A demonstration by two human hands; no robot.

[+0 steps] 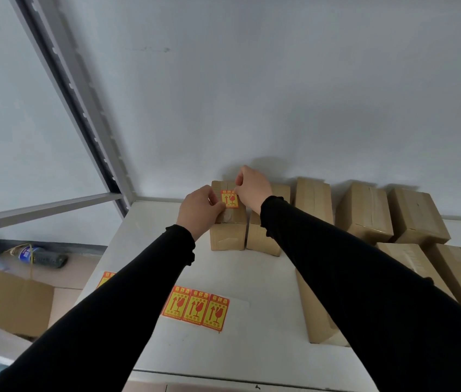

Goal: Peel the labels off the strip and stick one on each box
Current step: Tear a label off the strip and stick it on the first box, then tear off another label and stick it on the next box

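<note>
Outstretched sleeves (351, 267); left hand (199, 212) and right hand (253, 185) pinch label (229, 198) onto box (228, 230).

Matt brown cardboard boxes (364, 213); glossy paper labels (195, 309); smooth white table (252, 278).

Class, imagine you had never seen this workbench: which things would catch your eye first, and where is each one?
First, the red and yellow label held by both hands on top of the far-left box, the left hand at its lower left and the right hand at its upper right. Next, the strip of three matching labels lying near the table's front edge. Brown boxes line the wall to the right.
</note>
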